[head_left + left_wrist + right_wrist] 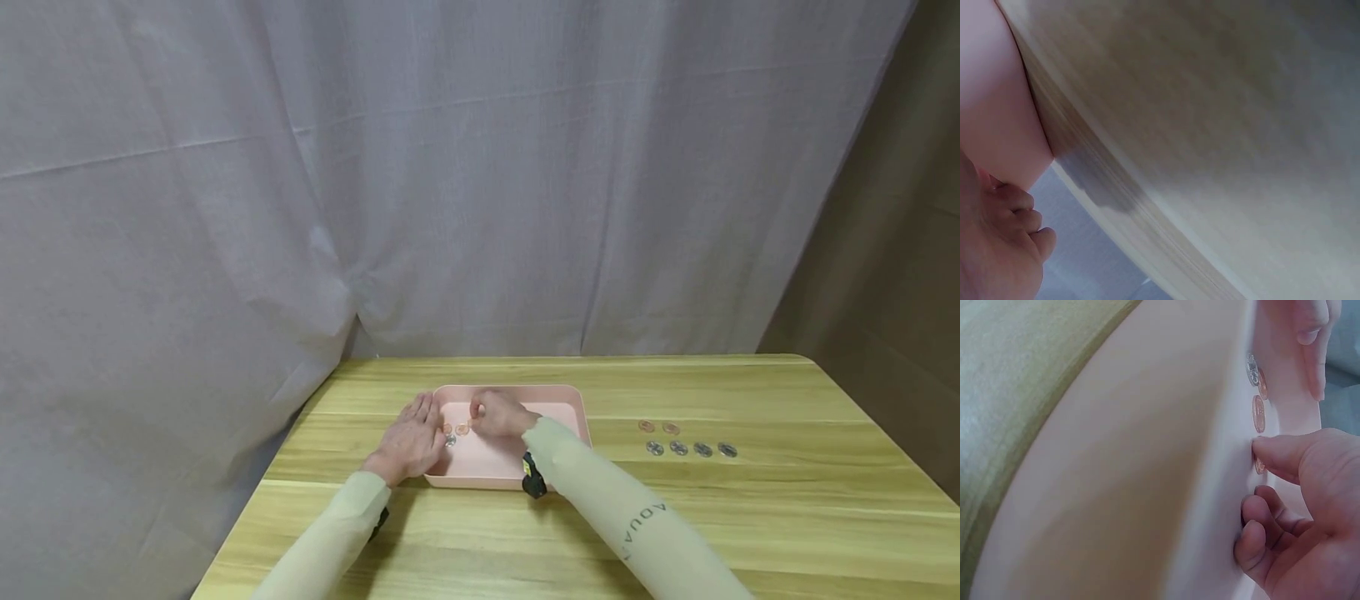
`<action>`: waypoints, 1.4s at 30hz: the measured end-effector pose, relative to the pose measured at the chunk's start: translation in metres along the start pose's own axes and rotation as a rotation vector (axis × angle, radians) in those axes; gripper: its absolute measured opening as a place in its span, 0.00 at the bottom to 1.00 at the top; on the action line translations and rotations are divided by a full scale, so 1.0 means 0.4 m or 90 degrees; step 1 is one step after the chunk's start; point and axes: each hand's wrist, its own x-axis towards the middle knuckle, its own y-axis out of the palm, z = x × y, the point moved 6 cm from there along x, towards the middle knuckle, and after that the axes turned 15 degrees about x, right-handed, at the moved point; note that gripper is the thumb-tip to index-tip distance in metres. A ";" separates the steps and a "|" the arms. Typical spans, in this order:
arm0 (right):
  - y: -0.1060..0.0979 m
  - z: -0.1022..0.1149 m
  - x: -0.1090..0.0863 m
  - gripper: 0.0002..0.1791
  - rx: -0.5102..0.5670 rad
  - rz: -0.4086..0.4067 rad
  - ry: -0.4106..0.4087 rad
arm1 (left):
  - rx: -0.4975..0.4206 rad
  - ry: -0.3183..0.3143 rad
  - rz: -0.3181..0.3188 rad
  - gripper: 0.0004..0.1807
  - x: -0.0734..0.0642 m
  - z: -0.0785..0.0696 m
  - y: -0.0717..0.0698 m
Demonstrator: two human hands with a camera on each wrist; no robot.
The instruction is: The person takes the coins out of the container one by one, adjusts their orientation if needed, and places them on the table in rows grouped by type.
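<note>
A shallow pink tray (491, 482) lies on the wooden table, with several coins at the left of its floor. Against the tray's left rim rests my left hand (408, 440), fingers extended; the left wrist view shows its fingers (1030, 220) at the tray corner. Inside the tray, my right hand (501, 414) has curled fingers and pinches a copper-coloured coin (1260, 465) with the thumb over it. Beside it lie another copper coin (1259, 414) and a silver coin (1252, 370), which partly covers a further copper coin (1264, 384).
Right of the tray, two copper coins (671, 429) lie behind a row of several silver coins (678, 448) on the wooden table (810, 517). A grey curtain (480, 208) hangs along the table's back edge.
</note>
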 end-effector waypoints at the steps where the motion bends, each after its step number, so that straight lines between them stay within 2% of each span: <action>1: -0.001 -0.001 0.000 0.06 -0.002 -0.002 0.001 | -0.003 0.001 0.001 0.35 -0.001 0.000 0.000; 12: 0.000 -0.016 0.004 0.10 -0.008 -0.021 0.016 | -0.011 -0.004 0.000 0.35 0.000 -0.001 0.000; 22: 0.004 0.007 -0.010 0.09 0.003 -0.026 -0.030 | -0.011 -0.004 -0.008 0.34 0.000 0.000 0.005; 30: -0.013 0.036 -0.015 0.06 -0.032 -0.007 -0.087 | -0.004 -0.003 -0.016 0.34 0.002 0.001 -0.009; 38: -0.043 0.031 -0.050 0.06 0.072 0.012 -0.063 | -0.006 0.001 -0.010 0.34 0.003 0.002 -0.001; 42: -0.056 0.012 -0.071 0.07 0.093 0.018 -0.054 | -0.007 0.000 -0.009 0.34 0.000 0.001 0.000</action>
